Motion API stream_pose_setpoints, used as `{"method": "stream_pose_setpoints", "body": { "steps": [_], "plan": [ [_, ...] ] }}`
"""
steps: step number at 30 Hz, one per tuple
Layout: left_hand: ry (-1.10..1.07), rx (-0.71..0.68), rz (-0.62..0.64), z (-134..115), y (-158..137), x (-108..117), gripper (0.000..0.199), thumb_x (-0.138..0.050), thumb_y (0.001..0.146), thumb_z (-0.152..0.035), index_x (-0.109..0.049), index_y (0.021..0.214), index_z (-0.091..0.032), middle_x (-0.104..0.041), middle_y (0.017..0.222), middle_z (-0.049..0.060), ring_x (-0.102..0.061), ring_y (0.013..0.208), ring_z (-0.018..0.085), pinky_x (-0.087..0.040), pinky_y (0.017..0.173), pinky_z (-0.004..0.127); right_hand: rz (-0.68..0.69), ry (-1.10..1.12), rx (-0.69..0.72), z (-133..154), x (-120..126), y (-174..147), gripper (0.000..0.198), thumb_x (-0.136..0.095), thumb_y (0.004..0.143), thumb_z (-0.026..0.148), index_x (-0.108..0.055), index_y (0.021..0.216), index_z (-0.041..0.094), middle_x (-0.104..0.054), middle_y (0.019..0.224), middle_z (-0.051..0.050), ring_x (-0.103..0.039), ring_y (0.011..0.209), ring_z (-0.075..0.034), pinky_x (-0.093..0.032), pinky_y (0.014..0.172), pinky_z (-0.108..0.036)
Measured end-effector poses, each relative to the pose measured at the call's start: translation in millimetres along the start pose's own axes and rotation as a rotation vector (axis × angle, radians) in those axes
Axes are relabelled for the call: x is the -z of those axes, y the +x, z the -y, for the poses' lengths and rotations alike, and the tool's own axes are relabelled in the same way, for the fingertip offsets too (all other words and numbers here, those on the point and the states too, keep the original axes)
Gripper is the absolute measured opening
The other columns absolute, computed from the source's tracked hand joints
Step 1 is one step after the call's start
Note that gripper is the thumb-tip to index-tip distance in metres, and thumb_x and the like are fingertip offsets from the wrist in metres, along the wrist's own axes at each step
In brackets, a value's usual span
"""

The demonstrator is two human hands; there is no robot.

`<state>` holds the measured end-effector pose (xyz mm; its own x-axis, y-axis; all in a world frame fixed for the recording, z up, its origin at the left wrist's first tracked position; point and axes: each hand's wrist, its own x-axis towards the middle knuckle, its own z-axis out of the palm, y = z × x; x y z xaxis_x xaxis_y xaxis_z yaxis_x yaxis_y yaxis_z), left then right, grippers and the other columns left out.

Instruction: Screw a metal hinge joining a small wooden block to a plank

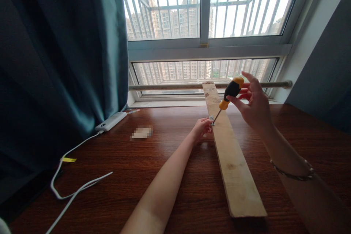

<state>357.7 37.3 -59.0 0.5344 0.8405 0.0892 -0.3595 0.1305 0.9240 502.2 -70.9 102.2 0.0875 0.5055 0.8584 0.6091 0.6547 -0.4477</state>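
Tabletop (115, 204) below, right fingers (238, 104) pinch a screwdriver (231, 92) (one finger lifted); left fingers (205, 122) pinch a metal fitting (211, 117).

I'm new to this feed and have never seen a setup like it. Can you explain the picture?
There is no machine here, just a person's bare hands. The single view comes from a camera worn on the head, looking forward and down. A wooden board lies on a brown table before a window. The right hand holds a screwdriver by its handle, tip down at a small metal piece on the board's left edge. The left hand touches that piece; whether it grips it is unclear. Farther left are a white device and a white cable.
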Motion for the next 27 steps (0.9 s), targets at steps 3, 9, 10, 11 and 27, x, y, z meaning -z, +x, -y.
{"method": "stream_pose_setpoints", "body": {
  "steps": [3,9,10,11,27],
  "plan": [
    [0.003,0.001,0.001,-0.2,-0.4,-0.5,0.026,-0.066,0.064,-0.033,-0.057,0.073,-0.011,-0.054,0.06,-0.001,-0.045,0.042,0.005,-0.034,0.041,0.019,-0.013,-0.006,0.054,5.0,-1.8,-2.9,0.069,-0.058,0.071,0.018,-0.029,0.132,0.029,-0.057,0.106,-0.006,-0.06,0.084,-0.02,-0.056,0.069,-0.036],
    [0.002,-0.001,0.0,-1.9,-1.5,-2.6,0.024,-0.066,0.063,-0.032,-0.057,0.073,-0.011,-0.053,0.06,-0.001,-0.045,0.042,0.005,-0.035,0.041,0.02,-0.068,-0.099,0.112,11.6,-2.4,-5.8,0.048,-0.056,0.073,0.018,-0.046,0.118,0.027,-0.051,0.114,-0.005,-0.057,0.093,-0.022,-0.056,0.073,-0.038],
    [0.002,-0.001,-0.001,-1.9,-1.5,-2.7,0.024,-0.066,0.063,-0.032,-0.057,0.073,-0.011,-0.053,0.059,-0.001,-0.045,0.042,0.005,-0.035,0.041,0.02,-0.087,-0.092,0.104,11.1,-2.4,-5.9,0.047,-0.058,0.072,0.019,-0.047,0.116,0.027,-0.051,0.113,-0.005,-0.058,0.093,-0.021,-0.056,0.073,-0.038],
    [0.002,-0.002,-0.001,-1.8,-1.5,-2.6,0.024,-0.066,0.063,-0.031,-0.057,0.072,-0.012,-0.053,0.059,-0.001,-0.045,0.042,0.005,-0.035,0.041,0.02,-0.106,-0.081,0.092,10.4,-2.4,-5.9,0.046,-0.06,0.07,0.019,-0.048,0.114,0.027,-0.051,0.112,-0.005,-0.058,0.092,-0.021,-0.056,0.074,-0.038],
    [0.009,0.003,-0.013,-3.5,-2.2,-3.6,0.024,-0.066,0.063,-0.032,-0.058,0.073,-0.011,-0.054,0.059,-0.001,-0.045,0.042,0.005,-0.034,0.042,0.02,-0.048,-0.113,0.057,10.3,0.2,-4.6,0.061,-0.061,0.065,0.016,-0.03,0.116,0.026,-0.047,0.108,-0.008,-0.051,0.1,-0.027,-0.046,0.087,-0.049]
  ]
}}
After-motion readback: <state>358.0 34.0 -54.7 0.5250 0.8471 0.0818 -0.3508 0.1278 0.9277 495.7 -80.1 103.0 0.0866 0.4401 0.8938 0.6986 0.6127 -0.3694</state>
